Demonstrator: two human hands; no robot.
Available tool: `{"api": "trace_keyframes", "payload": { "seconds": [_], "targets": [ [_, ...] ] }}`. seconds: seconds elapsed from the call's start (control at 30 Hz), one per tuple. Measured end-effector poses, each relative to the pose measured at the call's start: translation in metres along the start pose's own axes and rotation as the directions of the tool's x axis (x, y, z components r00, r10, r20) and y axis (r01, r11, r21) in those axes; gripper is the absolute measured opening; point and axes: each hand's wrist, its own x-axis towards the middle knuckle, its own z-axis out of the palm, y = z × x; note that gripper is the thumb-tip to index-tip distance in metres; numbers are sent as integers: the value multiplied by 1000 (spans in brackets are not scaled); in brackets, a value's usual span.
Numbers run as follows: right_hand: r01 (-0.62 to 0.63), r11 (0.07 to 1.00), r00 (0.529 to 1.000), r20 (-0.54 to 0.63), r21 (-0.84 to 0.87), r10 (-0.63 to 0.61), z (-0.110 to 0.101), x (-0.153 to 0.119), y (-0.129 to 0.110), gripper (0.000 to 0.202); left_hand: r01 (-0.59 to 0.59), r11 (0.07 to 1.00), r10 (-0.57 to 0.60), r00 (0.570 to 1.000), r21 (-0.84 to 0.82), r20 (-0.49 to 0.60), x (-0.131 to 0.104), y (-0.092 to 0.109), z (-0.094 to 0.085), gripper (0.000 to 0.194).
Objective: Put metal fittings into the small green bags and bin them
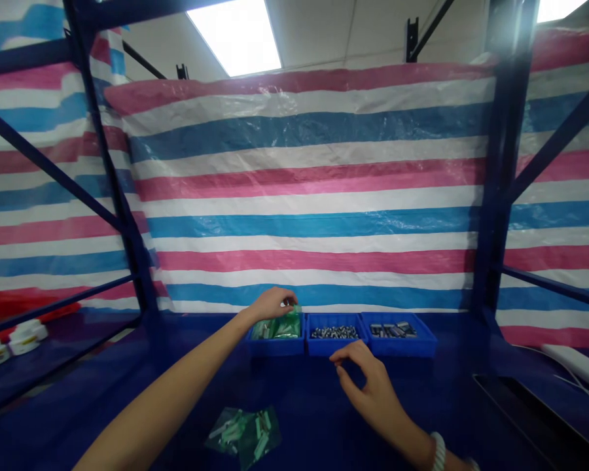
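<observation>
My left hand [273,303] reaches into the left blue bin [277,348], its fingers closed on a green plastic bag [288,324] at the bin's back right. Other clear bags lie in that bin beside it. My right hand [366,383] hovers before the middle blue bin [331,348], thumb and index finger curved and a little apart, with nothing visible between them. Small shiny metal pieces [334,332] fill the middle bin. Dark and silver cylindrical pieces [392,330] lie in the right blue bin [402,348].
Two clear bags with pale green pieces [245,432] lie on the dark blue table [304,405] at the front. A flat black device [535,412] and a white power strip [579,367] are at right. White jars [24,337] stand left, beyond the rack post [140,281].
</observation>
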Motion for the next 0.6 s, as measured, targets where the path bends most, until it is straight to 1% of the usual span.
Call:
{"api": "trace_keyframes", "payload": {
  "seconds": [0.07, 0.2, 0.37, 0.47, 0.53, 0.6],
  "targets": [
    [5, 1000, 1000, 1, 8, -5, 1, 0, 0, 16, -2, 1000, 2, 1000, -2, 3, 3, -1, 3, 23],
    [25, 1000, 1000, -14, 13, -25, 1, 0, 1, 15, 7, 1000, -7, 1000, -8, -1, 8, -1, 17, 25],
    [29, 999, 1000, -9, 13, -29, 0, 1, 0, 16, 19, 999, -20, 999, -31, -39, 7, 0, 30, 25],
    [36, 999, 999, -3, 11, -36, 0, 0, 0, 16, 22, 999, -26, 997, -46, -78, 2, -1, 29, 24],
    [32, 999, 999, -3, 10, -32, 0, 0, 0, 16, 12, 998, -18, 994, -55, -107, -1, -3, 24, 23],
    [29, 999, 1000, -8, 15, -29, 0, 1, 0, 16, -19, 997, 12, 995, -68, -101, -5, -6, 16, 22]
  ]
}}
